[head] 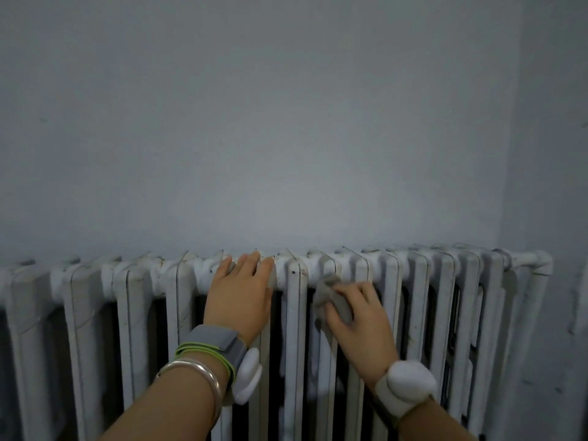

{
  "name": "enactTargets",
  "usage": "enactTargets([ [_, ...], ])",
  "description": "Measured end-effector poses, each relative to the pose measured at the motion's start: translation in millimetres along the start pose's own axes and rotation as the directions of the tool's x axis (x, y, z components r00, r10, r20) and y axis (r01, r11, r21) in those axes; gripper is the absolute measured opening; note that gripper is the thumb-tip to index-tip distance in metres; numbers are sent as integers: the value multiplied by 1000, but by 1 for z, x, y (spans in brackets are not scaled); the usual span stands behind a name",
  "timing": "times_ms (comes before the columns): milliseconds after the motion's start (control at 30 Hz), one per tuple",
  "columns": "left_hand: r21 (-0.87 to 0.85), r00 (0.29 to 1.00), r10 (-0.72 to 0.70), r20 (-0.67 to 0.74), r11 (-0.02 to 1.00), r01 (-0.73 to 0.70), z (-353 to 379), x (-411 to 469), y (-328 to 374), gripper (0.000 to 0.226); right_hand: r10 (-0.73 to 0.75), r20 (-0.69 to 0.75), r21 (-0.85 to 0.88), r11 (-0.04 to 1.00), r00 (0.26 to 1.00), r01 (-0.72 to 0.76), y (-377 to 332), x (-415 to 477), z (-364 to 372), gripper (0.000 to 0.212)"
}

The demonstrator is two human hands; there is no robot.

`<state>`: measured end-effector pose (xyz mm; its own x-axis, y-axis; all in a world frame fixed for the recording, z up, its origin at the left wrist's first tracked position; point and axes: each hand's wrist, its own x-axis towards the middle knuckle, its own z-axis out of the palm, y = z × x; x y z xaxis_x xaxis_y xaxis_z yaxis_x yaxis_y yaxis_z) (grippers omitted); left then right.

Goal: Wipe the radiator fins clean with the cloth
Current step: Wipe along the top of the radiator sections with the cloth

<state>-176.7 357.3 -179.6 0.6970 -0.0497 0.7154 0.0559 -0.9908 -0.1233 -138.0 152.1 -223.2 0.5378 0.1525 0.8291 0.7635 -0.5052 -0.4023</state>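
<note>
- Against the wall (286, 122), the radiator (423, 281) is standing with its fins facing the person.
- Right hand (356, 316) is gripping the cloth (337, 300), fingers curled round it, pressing it onto a fin near the top, mid-radiator.
- Left hand (238, 291) is lying on the radiator's top, fingers straight, holding nothing. It is likely bracing the body while the other hand is wiping.

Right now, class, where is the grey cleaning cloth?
In the head view, the crumpled grey cloth sits right of centre, gripped by the right hand against the upper fins of the white cast-iron radiator.
</note>
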Motion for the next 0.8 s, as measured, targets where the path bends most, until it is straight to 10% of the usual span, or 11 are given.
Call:
enactTargets([
  [200, -111, 1000, 21, 14, 994, -19, -12, 4, -12, 50, 20, -75, -5, 1000, 997, -21, -37, 74, 1, 18],
  [633, -65, 995, -97, 27, 993, 99, -9, -3, -52, 62, 268, 469, -401, 913, 841, -67, -53, 137, 54, 38],
  [800, -63, 996, -90, 13, 994, 90, -9, -3, -51, 65, 284, 453, -410, 908, 845, -85, -56, 137, 46, 44],
])
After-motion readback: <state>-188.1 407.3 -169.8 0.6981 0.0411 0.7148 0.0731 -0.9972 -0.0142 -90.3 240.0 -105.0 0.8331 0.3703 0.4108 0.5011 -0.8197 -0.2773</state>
